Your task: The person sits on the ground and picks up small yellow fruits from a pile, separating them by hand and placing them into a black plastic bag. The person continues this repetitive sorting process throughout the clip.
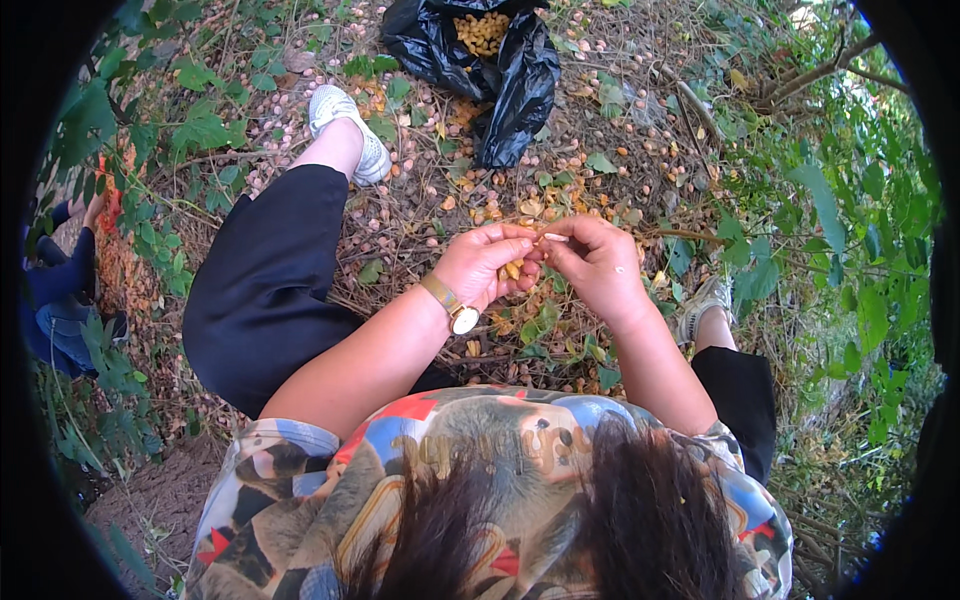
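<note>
My left hand (487, 259), with a watch on its wrist, is held palm up in front of me. Small yellow fruits (513, 268) lie in its curled fingers. My right hand (596, 259) meets it at the fingertips, pinching a small pale piece (555, 237) between thumb and forefinger. What the touching fingertips hold between them is partly hidden. Beyond both hands, a black plastic bag (517, 105) lies open on the ground, with a heap of small yellow fruits or nuts (481, 34) inside.
Pinkish fallen fruits (277, 139) and orange peel scraps (525, 206) litter the soil among twigs. My shoes (341, 124) are on the ground to either side. Leafy branches (832, 202) stand at right. Another person (64, 300) crouches at far left beside an orange-red bag (109, 199).
</note>
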Demonstrator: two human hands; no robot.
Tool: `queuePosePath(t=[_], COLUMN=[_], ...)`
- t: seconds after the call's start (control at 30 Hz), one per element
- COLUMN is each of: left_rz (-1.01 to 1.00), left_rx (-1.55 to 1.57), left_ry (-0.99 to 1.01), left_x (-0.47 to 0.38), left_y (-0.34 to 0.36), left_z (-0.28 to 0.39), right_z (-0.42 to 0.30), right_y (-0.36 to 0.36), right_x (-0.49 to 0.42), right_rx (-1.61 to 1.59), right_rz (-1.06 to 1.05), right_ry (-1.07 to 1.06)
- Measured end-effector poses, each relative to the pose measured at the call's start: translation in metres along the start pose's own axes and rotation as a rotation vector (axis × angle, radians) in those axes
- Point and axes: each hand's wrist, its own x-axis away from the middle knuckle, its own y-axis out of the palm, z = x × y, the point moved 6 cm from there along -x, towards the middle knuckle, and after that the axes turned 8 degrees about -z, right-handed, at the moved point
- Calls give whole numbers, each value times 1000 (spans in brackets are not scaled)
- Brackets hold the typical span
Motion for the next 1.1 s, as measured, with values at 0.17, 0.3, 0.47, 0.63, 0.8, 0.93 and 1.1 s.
queuePosePath(t=[0.17, 0.3, 0.47, 0.63, 0.8, 0.93, 1.1], left_rz=[48, 59, 96, 140, 158, 181, 181], left_rx=[25, 47, -26, -49, -72, -91, -125], left_ry=[29, 51, 17, -41, -70, -80, -110], left_x=[1, 3, 2, -1, -3, -3, -3], left_y=[-5, -5, -7, -6, -5, -9, -10], left_z=[9, 15, 17, 14, 11, 9, 4], right_z=[19, 83, 173, 280, 333, 341, 319], right_y=[-16, -55, -137, -166, -164, -156, -150], right_x=[-4, -9, -88, -138, -166, -164, -150], right_rx=[435, 505, 639, 543, 795, 730, 395], right_rz=[-323, -556, 82, 81, 109, 172, 294], right_ry=[-35, 355, 551, 812, 888, 925, 785])
